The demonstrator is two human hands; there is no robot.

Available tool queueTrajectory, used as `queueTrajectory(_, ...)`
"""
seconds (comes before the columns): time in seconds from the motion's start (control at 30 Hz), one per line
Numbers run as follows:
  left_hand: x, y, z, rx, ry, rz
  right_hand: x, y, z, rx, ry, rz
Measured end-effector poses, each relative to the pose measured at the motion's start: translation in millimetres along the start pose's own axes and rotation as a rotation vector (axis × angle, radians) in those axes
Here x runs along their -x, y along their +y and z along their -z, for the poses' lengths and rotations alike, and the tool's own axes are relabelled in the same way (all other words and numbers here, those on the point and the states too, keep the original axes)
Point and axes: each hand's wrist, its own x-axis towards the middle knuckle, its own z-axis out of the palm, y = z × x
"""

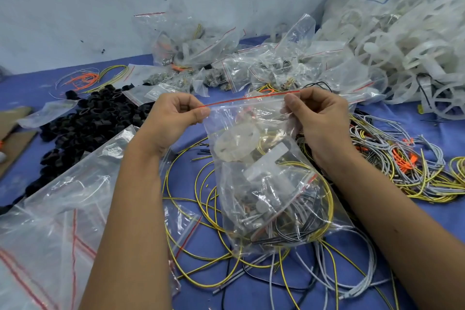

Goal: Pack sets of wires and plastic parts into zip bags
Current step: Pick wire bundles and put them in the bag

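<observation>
A person is holding a clear zip bag [266, 178] up in front of them, above a blue table [415, 219]. The left hand [173, 118] is pinching the bag's top left corner between thumb and curled fingers, right at the red seal strip [249, 100]. The right hand [317, 118] is pinching the top right corner the same way, so the strip is stretching between both hands. Inside the bag, a round white plastic wheel [235, 143] and a white T-shaped plastic piece [269, 161] are sitting near the middle, with a smaller bag of metal bits and thin wires bunching at the bottom.

Below the bag, loose yellow and grey wires [201, 234] are sprawling over the table. A pile of black plastic rings [88, 121] is lying to the left, beside a stack of empty zip bags [50, 221]. Filled bags [251, 65] are heaping up behind the hands, and a large mound of white plastic parts [402, 40] is filling the upper right. More tangled wires [402, 166] are lying to the right.
</observation>
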Motion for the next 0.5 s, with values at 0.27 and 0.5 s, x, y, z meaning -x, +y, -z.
queueTrajectory(0.27,1,20,-10,0.493,0.018,-0.001,8,-28,-8,0.135,-0.358,0.011)
queueTrajectory(0.5,-10,31,-32,0.636,0.285,-0.024,23,-26,-22,0.245,-0.913,-0.195)
